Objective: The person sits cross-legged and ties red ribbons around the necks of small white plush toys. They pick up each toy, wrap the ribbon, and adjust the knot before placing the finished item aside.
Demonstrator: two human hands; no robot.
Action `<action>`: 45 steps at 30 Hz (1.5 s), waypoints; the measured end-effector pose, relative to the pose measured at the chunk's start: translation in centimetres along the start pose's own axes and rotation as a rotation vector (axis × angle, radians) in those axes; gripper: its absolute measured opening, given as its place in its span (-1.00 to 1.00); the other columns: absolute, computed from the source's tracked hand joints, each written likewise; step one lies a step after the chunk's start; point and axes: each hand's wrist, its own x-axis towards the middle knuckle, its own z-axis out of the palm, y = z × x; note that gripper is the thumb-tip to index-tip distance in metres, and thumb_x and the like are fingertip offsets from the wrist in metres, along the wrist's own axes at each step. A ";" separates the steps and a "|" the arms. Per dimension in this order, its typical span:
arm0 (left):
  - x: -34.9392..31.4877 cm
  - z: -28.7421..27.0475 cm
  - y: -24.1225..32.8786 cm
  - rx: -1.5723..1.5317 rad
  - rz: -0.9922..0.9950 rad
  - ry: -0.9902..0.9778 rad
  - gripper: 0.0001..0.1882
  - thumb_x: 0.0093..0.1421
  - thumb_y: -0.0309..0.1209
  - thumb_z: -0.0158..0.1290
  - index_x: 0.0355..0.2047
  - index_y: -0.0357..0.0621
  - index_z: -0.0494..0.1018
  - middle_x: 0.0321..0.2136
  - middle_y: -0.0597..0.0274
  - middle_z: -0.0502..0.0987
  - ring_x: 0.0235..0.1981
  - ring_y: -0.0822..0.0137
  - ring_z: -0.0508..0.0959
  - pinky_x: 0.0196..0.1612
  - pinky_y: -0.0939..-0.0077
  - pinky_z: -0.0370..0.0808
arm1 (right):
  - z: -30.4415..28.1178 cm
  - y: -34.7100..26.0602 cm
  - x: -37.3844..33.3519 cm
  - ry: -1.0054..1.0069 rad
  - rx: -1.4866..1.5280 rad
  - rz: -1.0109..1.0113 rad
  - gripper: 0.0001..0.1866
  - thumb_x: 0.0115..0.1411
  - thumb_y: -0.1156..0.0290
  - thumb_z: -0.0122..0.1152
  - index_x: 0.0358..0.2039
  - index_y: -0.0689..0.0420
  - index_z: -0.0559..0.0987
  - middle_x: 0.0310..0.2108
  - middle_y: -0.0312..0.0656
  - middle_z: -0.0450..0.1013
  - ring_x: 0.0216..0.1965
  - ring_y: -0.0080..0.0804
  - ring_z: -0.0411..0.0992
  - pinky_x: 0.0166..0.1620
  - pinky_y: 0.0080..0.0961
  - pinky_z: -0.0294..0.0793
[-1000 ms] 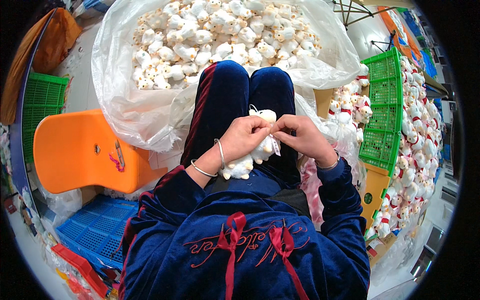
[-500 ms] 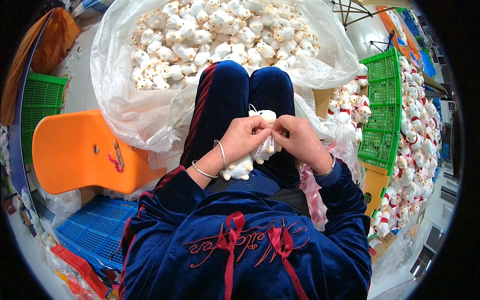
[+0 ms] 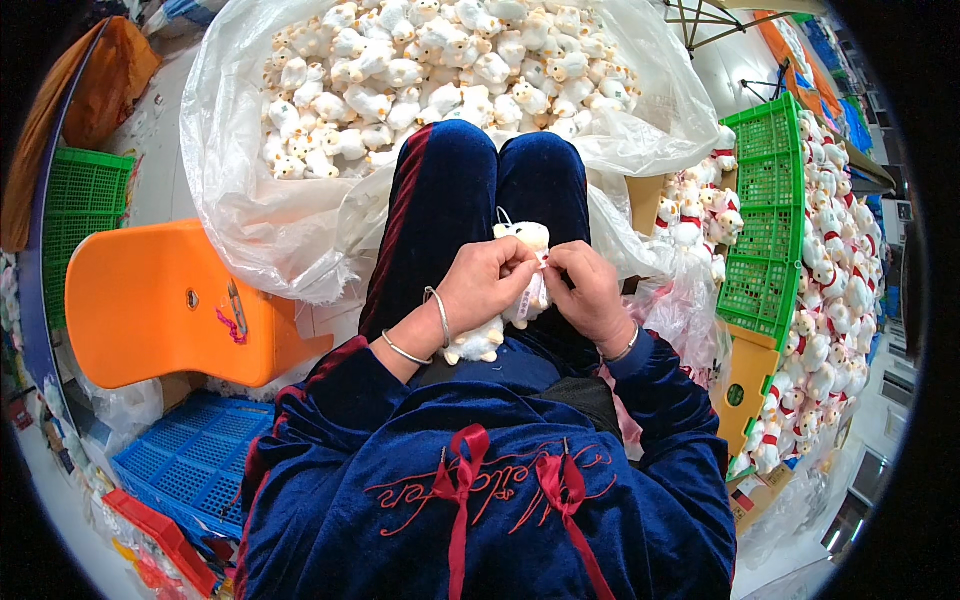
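Observation:
A small white plush animal (image 3: 524, 236) with a hanging loop on its head sits upright on my lap between my thighs. My left hand (image 3: 490, 285) pinches at its neck from the left. From the right, my right hand (image 3: 587, 292) pinches close to the same spot, fingertips a little apart from the left ones. What the fingertips hold is too small to make out. A pale pink strip (image 3: 535, 293) shows down the toy's front, below the fingers. Next to my left wrist, a second white plush toy (image 3: 474, 343) lies on my lap.
Ahead, a big clear plastic bag (image 3: 235, 190) holds many white plush toys (image 3: 440, 60). An orange chair (image 3: 150, 300) with small snips (image 3: 237, 308) on it stands left, above a blue crate (image 3: 195, 450). To the right are a green crate (image 3: 765, 220) and piled toys with red neckwear (image 3: 830, 300).
My right hand has drawn back slightly right and down, opening a small gap between the two hands. More of the toy's neck shows. The left hand has barely moved.

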 end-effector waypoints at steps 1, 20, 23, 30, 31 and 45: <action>0.0 0.0 0.1 0.006 -0.009 0.007 -0.85 0.28 -0.43 0.18 -0.31 -0.31 0.58 -0.49 0.17 0.64 -0.51 0.52 0.58 -0.39 0.58 0.53 | 0.1 0.1 0.0 0.002 0.005 -0.013 -0.81 0.07 0.61 0.37 -0.31 0.19 0.54 -0.34 -0.08 0.54 -0.33 -0.10 0.56 -0.30 -0.31 0.56; -0.4 0.2 0.4 0.130 0.016 0.056 -0.86 0.26 -0.44 0.19 -0.29 -0.28 0.57 -0.48 0.15 0.65 -0.49 0.49 0.62 -0.39 0.56 0.54 | -0.6 0.6 0.5 -0.073 0.031 -0.023 -0.83 0.11 0.55 0.40 -0.33 0.21 0.54 -0.38 -0.09 0.52 -0.37 -0.12 0.54 -0.33 -0.31 0.53; -0.5 0.3 0.2 0.140 0.037 0.063 -0.87 0.26 -0.45 0.18 -0.32 -0.28 0.53 -0.50 0.14 0.64 -0.51 0.46 0.62 -0.41 0.54 0.53 | -1.0 0.2 0.7 -0.111 0.041 0.022 -0.84 0.14 0.52 0.38 -0.35 0.21 0.53 -0.39 -0.10 0.51 -0.37 -0.12 0.54 -0.33 -0.31 0.51; -0.7 0.3 0.2 0.193 0.120 0.089 -0.84 0.22 -0.46 0.18 -0.34 -0.29 0.43 -0.52 -0.01 0.60 -0.52 0.17 0.66 -0.44 0.35 0.55 | -2.0 -0.2 1.0 -0.186 0.079 0.075 -0.87 0.17 0.53 0.35 -0.34 0.21 0.53 -0.39 -0.07 0.51 -0.36 -0.07 0.54 -0.31 -0.27 0.51; -0.8 0.3 0.3 0.181 0.109 0.102 -0.84 0.22 -0.47 0.18 -0.34 -0.29 0.43 -0.52 -0.02 0.60 -0.51 0.16 0.66 -0.44 0.35 0.55 | -2.2 -0.2 1.0 -0.184 0.074 0.086 -0.87 0.17 0.53 0.35 -0.34 0.20 0.53 -0.39 -0.07 0.51 -0.35 -0.06 0.54 -0.31 -0.27 0.50; -1.2 -0.5 -0.3 -0.426 -0.244 0.037 -0.65 0.45 -0.28 -0.02 -0.40 -0.29 0.53 -0.61 0.28 0.53 -0.62 0.56 0.50 -0.52 0.62 0.45 | -3.4 -0.6 0.9 -0.320 0.307 0.595 -0.74 0.24 0.33 0.38 -0.24 0.27 0.57 -0.45 -0.25 0.52 -0.47 -0.60 0.41 -0.38 -0.57 0.43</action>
